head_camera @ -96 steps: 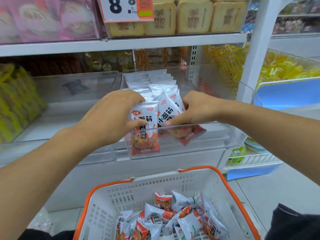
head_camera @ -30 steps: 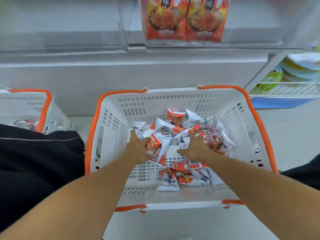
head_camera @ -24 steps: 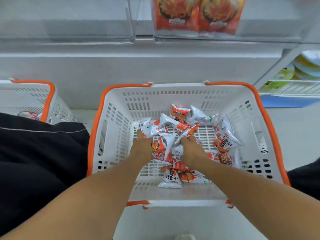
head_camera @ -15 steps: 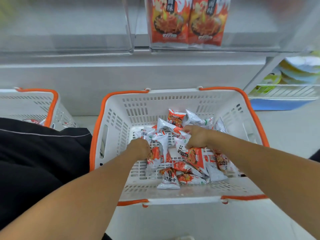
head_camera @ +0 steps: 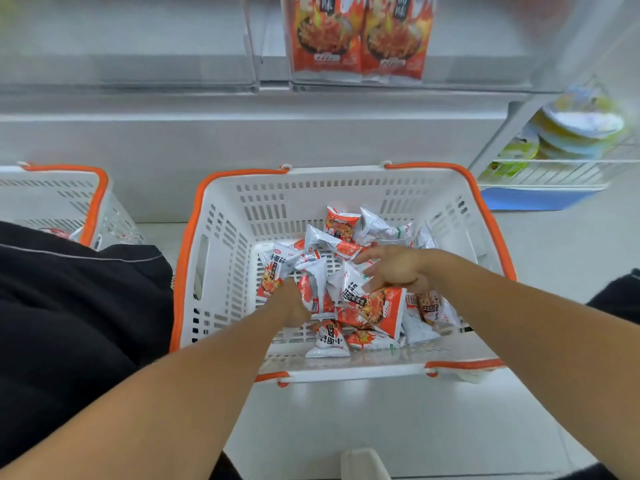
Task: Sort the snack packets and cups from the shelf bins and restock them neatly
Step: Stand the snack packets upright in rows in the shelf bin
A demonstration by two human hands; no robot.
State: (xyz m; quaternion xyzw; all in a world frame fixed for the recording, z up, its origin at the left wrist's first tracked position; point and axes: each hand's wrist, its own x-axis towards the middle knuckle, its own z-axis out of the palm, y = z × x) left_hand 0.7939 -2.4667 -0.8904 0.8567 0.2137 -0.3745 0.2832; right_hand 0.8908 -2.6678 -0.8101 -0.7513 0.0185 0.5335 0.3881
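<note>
A white basket with an orange rim (head_camera: 194, 244) stands on the floor below me and holds several white-and-orange snack packets (head_camera: 341, 225). My left hand (head_camera: 293, 306) reaches into the pile, its fingers curled round a couple of packets (head_camera: 313, 289). My right hand (head_camera: 393, 270) hovers over the pile's middle, forefinger stretched out to the left, and holds a larger orange packet (head_camera: 377, 306) that hangs beneath it. At the top, two packets (head_camera: 360, 36) stand upright in the front of a clear shelf bin (head_camera: 467, 74).
A second white-and-orange basket (head_camera: 93, 202) stands at the left, partly behind my dark-clothed knee (head_camera: 69, 306). A wire shelf at the right carries stacked bowl cups (head_camera: 581, 129) above a blue base (head_camera: 533, 199). The clear bin to the left (head_camera: 138, 64) looks bare.
I turned from the shelf bin down to the basket and both hands went into the packets. In the last half second my right hand lifted slightly with a packet.
</note>
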